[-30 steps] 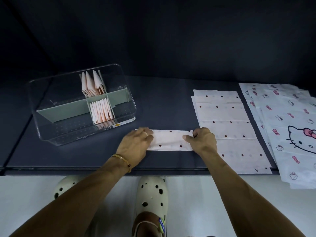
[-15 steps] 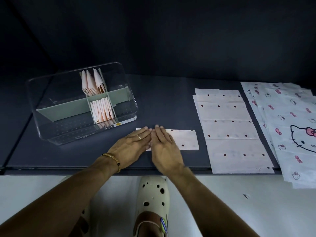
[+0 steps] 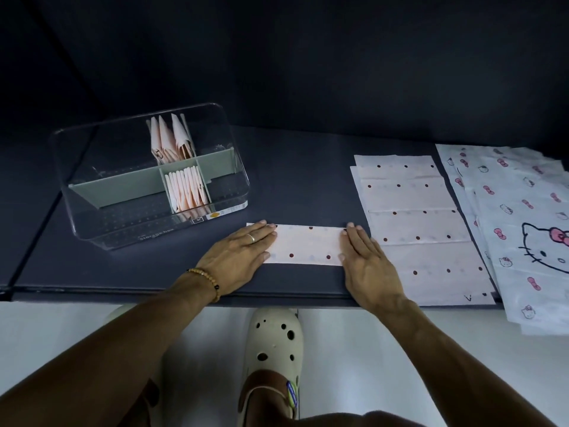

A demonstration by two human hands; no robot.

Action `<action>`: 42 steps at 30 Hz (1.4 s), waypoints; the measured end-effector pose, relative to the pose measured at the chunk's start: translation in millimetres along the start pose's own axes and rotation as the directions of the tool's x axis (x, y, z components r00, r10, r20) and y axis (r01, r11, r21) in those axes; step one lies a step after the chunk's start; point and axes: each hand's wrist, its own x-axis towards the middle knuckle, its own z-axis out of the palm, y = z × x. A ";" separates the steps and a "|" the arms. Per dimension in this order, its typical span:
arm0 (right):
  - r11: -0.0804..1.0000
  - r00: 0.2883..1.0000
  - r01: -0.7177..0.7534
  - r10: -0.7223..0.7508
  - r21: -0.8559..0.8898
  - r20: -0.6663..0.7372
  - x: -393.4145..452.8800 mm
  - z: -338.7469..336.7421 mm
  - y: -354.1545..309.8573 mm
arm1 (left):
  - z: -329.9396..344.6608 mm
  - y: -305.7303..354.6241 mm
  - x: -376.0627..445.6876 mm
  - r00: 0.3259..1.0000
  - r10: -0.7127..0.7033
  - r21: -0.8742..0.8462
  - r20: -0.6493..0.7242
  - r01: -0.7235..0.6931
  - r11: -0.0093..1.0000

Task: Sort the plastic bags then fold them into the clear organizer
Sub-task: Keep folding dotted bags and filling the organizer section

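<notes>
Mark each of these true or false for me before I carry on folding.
1. Both hands, left and right, press flat on the dotted strip. True.
2. The clear organizer holds no bags. False: folded bags stand in its middle compartments.
3. The dotted stack lies right of the strip. True.
4. The cat-print bags sit inside the organizer. False: they lie at the table's far right.

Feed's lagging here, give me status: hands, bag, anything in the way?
Left hand and right hand flat on folded dotted bag. Clear organizer half filled. Nothing in the way.
</notes>
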 end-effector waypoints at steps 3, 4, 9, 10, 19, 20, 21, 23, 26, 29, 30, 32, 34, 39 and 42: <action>0.999 0.985 0.045 -0.042 0.016 -0.167 -4.6 -10.9 -27.9 | -3.9 11.5 -10.4 0.996 -0.046 0.046 -0.079 0.050 0.998; 0.994 0.972 0.111 -0.107 0.008 -0.210 -7.1 -8.9 -37.7 | -5.3 16.6 -16.4 0.992 -0.053 0.075 -0.111 0.062 0.995; 0.983 0.958 0.175 -0.160 0.045 -0.240 -7.4 -4.6 -61.7 | -3.1 22.9 -55.0 0.997 -0.054 0.121 -0.057 0.061 0.991; 0.983 0.956 0.177 -0.160 0.049 -0.245 -7.5 -4.1 -61.5 | -2.2 20.3 -60.9 0.999 -0.031 0.117 -0.022 0.033 0.993; 0.948 0.919 0.317 -0.301 0.024 -0.255 -17.7 -2.2 -84.0 | -6.2 22.0 -61.6 0.984 0.058 0.081 -0.167 -0.045 0.996; 0.941 0.912 0.335 -0.313 0.041 -0.265 -19.7 -0.7 -88.7 | -7.4 23.0 -59.4 0.982 0.040 0.045 -0.187 -0.032 0.998; 0.935 0.907 0.348 -0.319 0.063 -0.275 -20.7 0.5 -92.4 | -8.9 23.7 -57.1 0.978 0.025 0.010 -0.206 -0.024 1.000; 0.930 0.904 0.353 -0.310 0.103 -0.294 -19.0 1.1 -96.7 | -10.9 23.7 -54.0 0.977 0.005 -0.045 -0.214 -0.015 0.999; 0.923 0.935 0.271 -0.186 0.272 -0.301 -10.8 -1.8 -100.1 | -15.3 23.0 -50.3 0.975 -0.123 -0.252 -0.183 0.074 0.965; 0.767 0.984 0.007 0.108 0.642 -0.141 2.7 -10.3 -94.5 | -27.7 24.4 -38.2 0.927 -0.374 -0.700 -0.043 0.239 0.673; 0.662 0.987 -0.077 0.158 0.746 -0.038 7.4 -13.2 -89.1 | -29.3 24.9 -33.3 0.918 -0.396 -0.770 -0.006 0.248 0.588; 0.454 0.975 -0.197 0.184 0.869 0.125 14.0 -17.8 -79.5 | -28.7 28.3 -24.8 0.910 -0.415 -0.791 0.027 0.273 0.548; 0.346 0.952 -0.271 0.234 0.898 0.197 17.6 -19.6 -76.0 | -24.8 32.3 -16.1 0.883 -0.469 -0.725 0.002 0.325 0.607; 0.396 0.848 -0.398 0.503 0.828 0.167 24.8 -13.1 -85.0 | -19.3 44.9 6.4 0.809 -0.587 -0.486 -0.026 0.503 0.714; 0.434 0.826 -0.438 0.540 0.787 0.162 30.0 -14.9 -88.4 | -18.9 44.6 13.8 0.781 -0.624 -0.414 -0.013 0.564 0.714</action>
